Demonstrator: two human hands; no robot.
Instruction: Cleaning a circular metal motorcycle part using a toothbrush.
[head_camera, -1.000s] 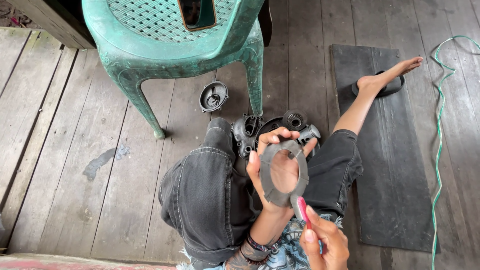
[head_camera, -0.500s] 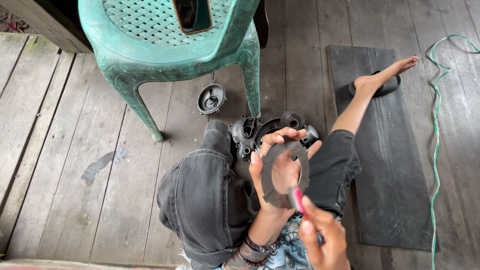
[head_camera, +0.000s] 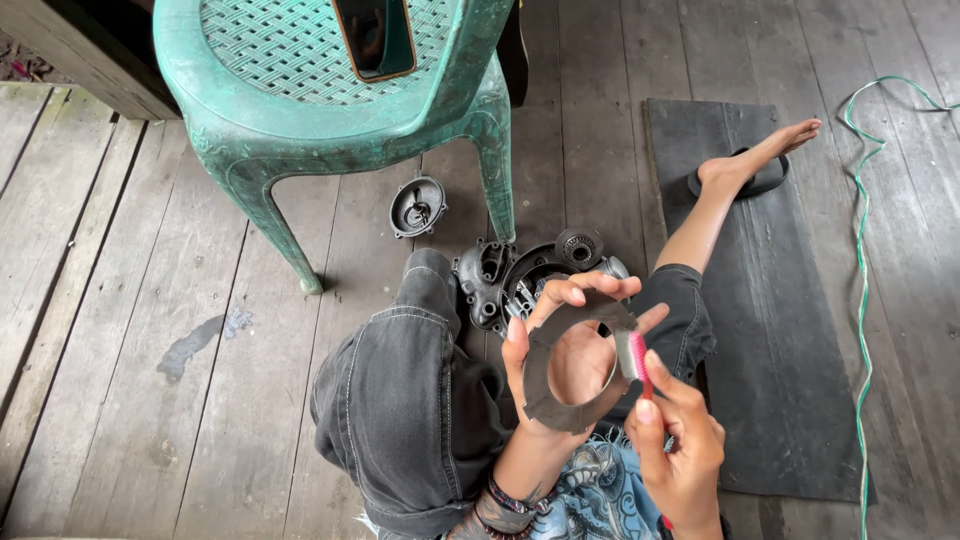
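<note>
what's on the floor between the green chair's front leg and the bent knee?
A small round dark metal cover on the planks, apart from the chair leg and knee. Head view.

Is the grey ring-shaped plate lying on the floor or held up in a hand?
Held up. The left hand grips the grey ring plate around its rim, above the lap; the right hand puts a pink-headed brush to its edge.

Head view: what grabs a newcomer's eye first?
At bottom centre, the left hand holds up a flat grey metal ring with a wide round opening, while the right hand sets a pink-headed brush against the ring's right edge. Above them, a worn green plastic chair fills the top left, and dark round engine parts lie on the grey wooden plank floor beside the person's bent knee.
</note>
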